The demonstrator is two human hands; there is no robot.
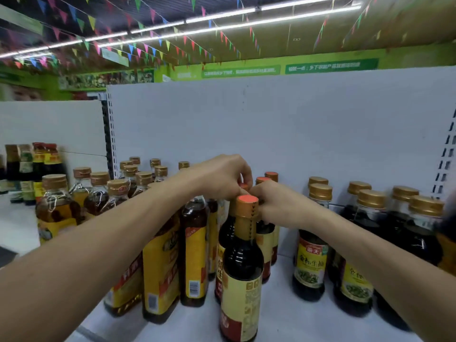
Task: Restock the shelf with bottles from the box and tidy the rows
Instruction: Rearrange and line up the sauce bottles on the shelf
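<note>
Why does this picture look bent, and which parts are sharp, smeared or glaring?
Head view: the wide lens bows the white back panel and ceiling strip lights, which are blown out white; the front bottle is fairly sharp with highlights on its dark glass; the bottles at far left and those at the right edge smear; the left hand, pinching a rear orange cap, looks soft.

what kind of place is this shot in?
Most likely a supermarket aisle: rows of labelled sauce bottles on a white retail shelf with a slotted back panel, green wall signage, and coloured bunting overhead.
</note>
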